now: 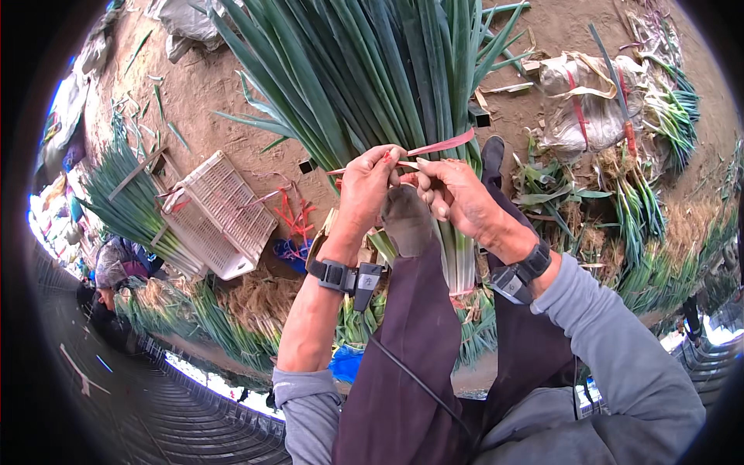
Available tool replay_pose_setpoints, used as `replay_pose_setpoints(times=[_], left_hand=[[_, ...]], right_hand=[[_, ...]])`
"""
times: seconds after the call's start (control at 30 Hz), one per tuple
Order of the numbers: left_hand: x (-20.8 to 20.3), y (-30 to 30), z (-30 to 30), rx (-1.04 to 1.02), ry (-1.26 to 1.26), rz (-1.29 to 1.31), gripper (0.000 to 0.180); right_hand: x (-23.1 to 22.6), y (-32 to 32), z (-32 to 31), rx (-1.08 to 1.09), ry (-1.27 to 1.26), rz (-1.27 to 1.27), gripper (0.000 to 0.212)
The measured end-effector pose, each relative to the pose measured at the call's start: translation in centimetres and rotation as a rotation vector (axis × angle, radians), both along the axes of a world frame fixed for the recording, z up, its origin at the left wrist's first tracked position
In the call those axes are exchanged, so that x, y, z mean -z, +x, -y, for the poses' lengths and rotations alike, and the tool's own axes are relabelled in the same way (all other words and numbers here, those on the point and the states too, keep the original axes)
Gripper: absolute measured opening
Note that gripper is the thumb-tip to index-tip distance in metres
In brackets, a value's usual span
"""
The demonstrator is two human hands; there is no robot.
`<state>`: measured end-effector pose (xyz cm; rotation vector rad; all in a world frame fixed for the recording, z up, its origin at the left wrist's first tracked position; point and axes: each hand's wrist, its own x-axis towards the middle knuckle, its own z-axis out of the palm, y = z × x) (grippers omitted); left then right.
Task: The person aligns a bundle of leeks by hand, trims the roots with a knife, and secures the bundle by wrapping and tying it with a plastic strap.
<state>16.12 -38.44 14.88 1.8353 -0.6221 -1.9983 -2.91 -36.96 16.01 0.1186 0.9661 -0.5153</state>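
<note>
A large bundle of green onions [364, 70] lies in front of me, its long dark green leaves fanning away and its pale stalks pointing toward me. A flat pink tie strap [442, 145] runs across the bundle. My left hand [370, 182] is closed, pinching the strap above the stalks. Beside it, my right hand [463, 198] pinches the strap too, with thumb and fingers drawn together. The two hands nearly meet; the strap's ends between them are partly hidden. My shoe [408, 219] presses on the bundle just below the hands.
A pale plastic crate [225, 209] stands at left beside more green onions [128, 198]. Red straps [293, 215] lie near it on the dirt floor. At right sit a wrapped bundle [562, 116], a long blade with a red handle [629, 139] and loose onions [639, 205].
</note>
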Motion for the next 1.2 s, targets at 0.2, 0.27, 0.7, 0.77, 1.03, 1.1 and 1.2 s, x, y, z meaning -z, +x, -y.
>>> replay_pose_setpoints(times=[0.2,0.27,0.7,0.77,1.03,1.1,1.2], left_hand=[[0.9,0.2,-1.4,-0.052,-0.109,0.053,0.023],[1.5,0.7,-1.6,0.034,-0.272,0.112,0.025],[0.9,0.1,0.5,-0.027,0.028,0.082,0.019],[1.7,0.0,0.8,0.113,-0.022,0.217,0.022],[-0.1,1.2,3.6,0.610,-0.073,0.217,0.035],[0.1,1.9,3.1,0.567,-0.125,0.187,0.035],[0.1,1.9,2.4,0.553,-0.239,0.247,0.038]], right_hand=[[1.5,0.3,2.4,0.066,-0.011,0.015,0.031],[1.9,0.8,4.0,0.043,-0.031,0.025,0.031],[3.3,2.2,-1.5,0.429,0.097,0.146,0.023],[3.6,2.2,-1.7,0.411,0.125,0.258,0.027],[2.3,0.7,0.4,-0.274,-0.232,-0.115,0.040],[2.7,0.8,1.0,-0.402,-0.289,-0.139,0.040],[1.7,1.0,1.5,-0.531,-0.495,-0.379,0.043]])
